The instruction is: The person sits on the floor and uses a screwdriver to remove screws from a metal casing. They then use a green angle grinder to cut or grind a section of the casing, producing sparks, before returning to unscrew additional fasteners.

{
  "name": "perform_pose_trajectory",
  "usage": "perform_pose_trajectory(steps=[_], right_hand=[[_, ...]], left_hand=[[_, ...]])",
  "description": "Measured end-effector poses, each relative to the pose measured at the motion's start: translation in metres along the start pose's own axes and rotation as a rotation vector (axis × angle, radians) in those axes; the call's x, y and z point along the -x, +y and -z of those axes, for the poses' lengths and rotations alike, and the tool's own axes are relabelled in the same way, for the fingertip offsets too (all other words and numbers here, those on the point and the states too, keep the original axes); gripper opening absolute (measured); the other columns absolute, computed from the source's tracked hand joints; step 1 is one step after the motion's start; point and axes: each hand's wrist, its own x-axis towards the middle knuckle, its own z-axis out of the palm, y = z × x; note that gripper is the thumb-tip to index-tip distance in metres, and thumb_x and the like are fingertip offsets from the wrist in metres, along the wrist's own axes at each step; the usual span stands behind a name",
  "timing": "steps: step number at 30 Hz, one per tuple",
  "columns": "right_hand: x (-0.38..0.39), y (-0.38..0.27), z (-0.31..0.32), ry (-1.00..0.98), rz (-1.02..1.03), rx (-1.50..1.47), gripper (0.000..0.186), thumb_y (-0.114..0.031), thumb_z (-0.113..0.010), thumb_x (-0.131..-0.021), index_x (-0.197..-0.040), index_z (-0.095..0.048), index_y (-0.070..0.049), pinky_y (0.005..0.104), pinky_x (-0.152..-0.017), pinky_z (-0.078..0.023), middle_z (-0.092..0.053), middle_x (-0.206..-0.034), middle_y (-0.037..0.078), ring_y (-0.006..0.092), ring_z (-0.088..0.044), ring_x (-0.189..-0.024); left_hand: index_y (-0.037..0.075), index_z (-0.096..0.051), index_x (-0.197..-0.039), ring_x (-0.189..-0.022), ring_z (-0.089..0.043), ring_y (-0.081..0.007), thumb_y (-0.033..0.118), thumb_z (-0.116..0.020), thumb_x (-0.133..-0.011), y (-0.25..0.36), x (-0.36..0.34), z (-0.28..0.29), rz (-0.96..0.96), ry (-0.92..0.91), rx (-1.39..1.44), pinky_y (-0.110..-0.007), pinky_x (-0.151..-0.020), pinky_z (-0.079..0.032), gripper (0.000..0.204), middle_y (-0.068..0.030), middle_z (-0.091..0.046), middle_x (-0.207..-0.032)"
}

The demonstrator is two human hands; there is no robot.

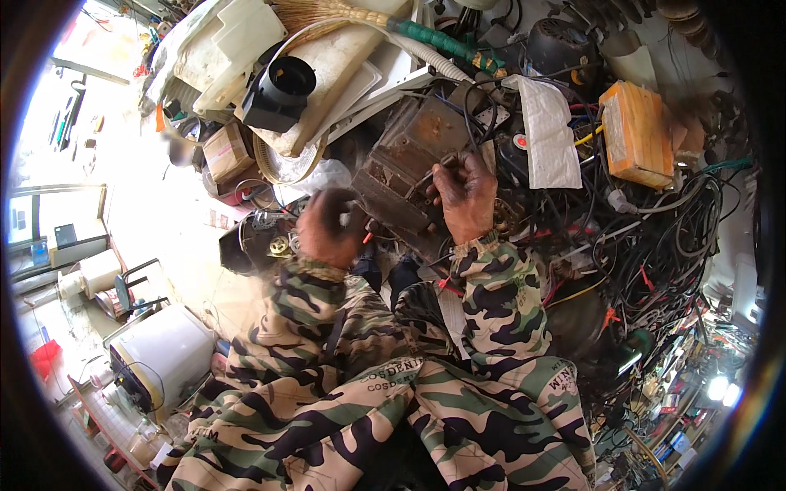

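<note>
In front of me lies a rusty brown metal box-like unit (426,131) with stepped, boxy sections, its surface dirty and worn. My right hand (467,196) is at its right side, fingers curled and thumb pressed against them. Whatever they pinch is too small or too dark to make out. Off the unit's near left corner is my left hand (327,229), smeared by motion, so its fingers do not show clearly. A small orange-red tip (367,238) shows beside that hand; I cannot tell what it belongs to.
A dark container of small metal parts (254,241) stands left of my left hand. Tangled black cables (639,254) fill the right side, near an orange-yellow box (634,135) and a white padded sheet (550,131). Beyond lie a black round-mouthed housing (282,90) and a straw broom (327,12).
</note>
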Motion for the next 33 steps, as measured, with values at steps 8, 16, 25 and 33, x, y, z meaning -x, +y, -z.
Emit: perform_pose_trajectory(steps=[8,16,25,33], right_hand=[[0.0,-0.006,-0.005,-0.016,-0.051,-0.03,0.011,-0.009,-0.065,-0.089,-0.093,-0.058,-0.001,0.0316,-0.049,-0.045,-0.063,-0.068,0.007,0.0132,-0.06,-0.058],[-0.001,-0.001,-0.001,-0.018,-0.051,0.01,0.012,-0.011,-0.065,-0.09,-0.094,-0.058,-0.002,0.032,-0.049,-0.046,-0.063,-0.069,0.007,0.014,-0.062,-0.06],[0.006,-0.01,-0.005,0.005,0.01,-0.045,0.01,-0.01,-0.062,-0.091,-0.095,-0.057,-0.002,0.0345,-0.052,-0.048,-0.061,-0.073,0.008,0.0152,-0.06,-0.061],[0.016,-0.027,0.022,-0.191,0.273,0.45,0.012,-0.011,-0.061,-0.087,-0.099,-0.059,-0.008,0.0436,-0.057,-0.046,-0.058,-0.077,0.012,0.0279,-0.058,-0.061]], left_hand=[[0.001,-0.056,-0.122,-0.102,-0.064,-0.0277,0.013,-0.07,-0.082,-0.122,0.055,-0.072,0.499,-0.271,0.534,-0.036,-0.087,-0.051,0.045,-0.0171,-0.067,-0.109],[0.008,-0.056,-0.124,-0.099,-0.059,-0.0381,0.028,-0.055,-0.094,-0.116,0.045,-0.098,0.263,-0.508,-0.221,-0.042,-0.081,-0.05,0.037,-0.0171,-0.064,-0.112],[0.01,-0.067,-0.106,-0.096,-0.063,-0.039,0.028,-0.055,-0.093,-0.12,0.061,-0.106,0.106,-0.437,-0.189,-0.046,-0.078,-0.051,0.026,-0.0179,-0.068,-0.101],[0.0,-0.059,-0.121,-0.096,-0.063,-0.0381,0.031,-0.057,-0.092,-0.071,0.048,-0.091,0.302,-0.539,-0.053,-0.042,-0.081,-0.052,0.043,-0.0205,-0.065,-0.112]])
